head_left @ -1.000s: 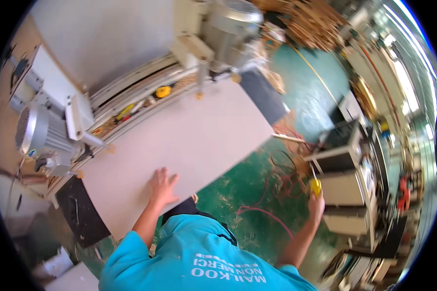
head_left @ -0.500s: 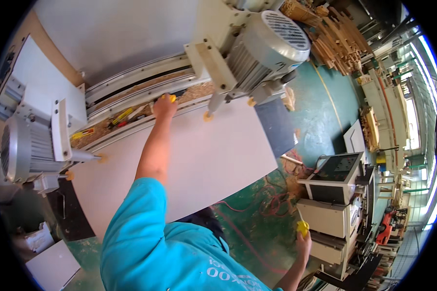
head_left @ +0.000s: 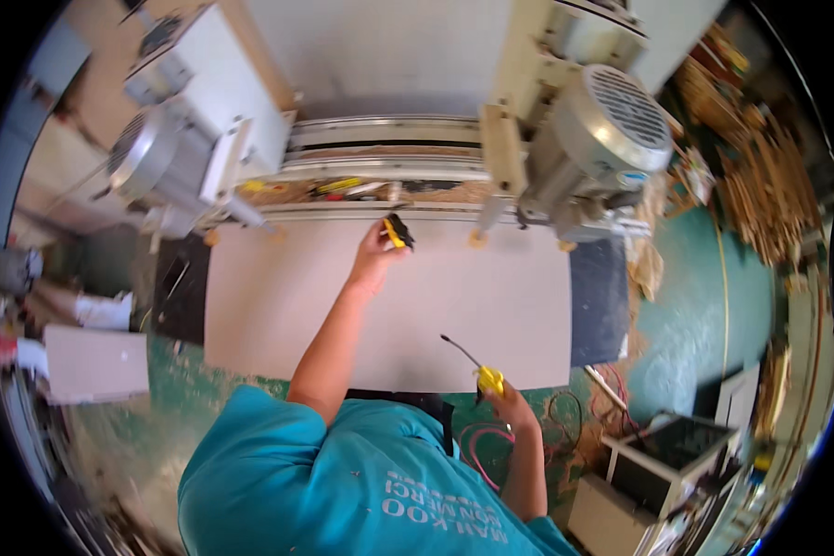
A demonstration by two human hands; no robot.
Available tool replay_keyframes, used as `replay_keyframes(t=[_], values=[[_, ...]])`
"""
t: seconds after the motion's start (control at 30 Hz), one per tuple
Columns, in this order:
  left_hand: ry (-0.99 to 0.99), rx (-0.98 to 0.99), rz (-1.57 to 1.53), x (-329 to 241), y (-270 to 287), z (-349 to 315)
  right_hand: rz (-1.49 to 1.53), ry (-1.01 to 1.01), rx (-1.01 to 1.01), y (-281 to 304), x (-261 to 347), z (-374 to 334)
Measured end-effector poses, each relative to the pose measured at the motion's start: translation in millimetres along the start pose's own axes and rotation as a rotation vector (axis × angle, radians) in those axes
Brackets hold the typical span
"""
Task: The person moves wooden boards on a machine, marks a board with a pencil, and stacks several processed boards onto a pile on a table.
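My left hand (head_left: 370,259) is closed around a compact yellow-and-black tape measure (head_left: 398,232), held above the far part of a large pale board (head_left: 278,315). In my right hand (head_left: 513,409) is a yellow air blow gun (head_left: 490,379), its thin dark nozzle pointing up and left over the board's near right part. The board lies flat across a dark machine bed (head_left: 598,306). Just beyond its far edge runs a ledge holding sawdust and several hand tools, among them a yellow one (head_left: 336,184).
Silver motors stand on either side, a left motor (head_left: 162,153) and a right motor (head_left: 598,130), with spindles near the board's far edge. Red hoses (head_left: 477,454) lie on the green floor. A cabinet (head_left: 667,463) stands at lower right, a wood pile (head_left: 769,190) at far right.
My left hand has drawn back from the ledge, bringing the tape measure over the board. My right hand has brought the blow gun in from the right side. The view has turned.
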State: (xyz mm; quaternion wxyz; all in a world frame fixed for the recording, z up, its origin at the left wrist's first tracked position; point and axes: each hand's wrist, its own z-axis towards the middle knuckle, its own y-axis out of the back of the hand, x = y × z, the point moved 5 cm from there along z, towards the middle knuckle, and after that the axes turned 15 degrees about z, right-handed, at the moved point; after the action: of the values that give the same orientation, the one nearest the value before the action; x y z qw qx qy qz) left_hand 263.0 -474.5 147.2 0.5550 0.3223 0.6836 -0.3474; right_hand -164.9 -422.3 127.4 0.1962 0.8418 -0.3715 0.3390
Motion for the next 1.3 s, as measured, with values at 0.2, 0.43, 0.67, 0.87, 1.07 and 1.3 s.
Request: replay_keyframes(t=[0.2,0.43,0.67,0.87,1.07,1.3], values=[[0.136,-0.109,0.109,-31.6,56.7,-92.2,-0.309,-0.036,0.229,-74.2,79.5,107.4],[0.487,-0.16,0.146,10.5,128.4,-178.5,-0.794,1.11,0.316,-261.1,206.7,43.6],[0.521,-0.125,-0.221,13.9,234.6,-198.6,-0.947,0.875,0.422,-428.7,211.8,74.2],[0.454,-0.228,0.33,46.5,411.1,-174.9,-1.158,0.539,0.409,-453.3,238.6,137.3],[0.413,-0.849,-0.054,60.6,602.8,-105.2,-0.998,0.559,0.147,-339.2,259.5,233.4],[0.259,-0.788,-0.24,37.2,566.7,-80.3,-1.032,0.33,-0.288,-292.7,265.2,271.5]])
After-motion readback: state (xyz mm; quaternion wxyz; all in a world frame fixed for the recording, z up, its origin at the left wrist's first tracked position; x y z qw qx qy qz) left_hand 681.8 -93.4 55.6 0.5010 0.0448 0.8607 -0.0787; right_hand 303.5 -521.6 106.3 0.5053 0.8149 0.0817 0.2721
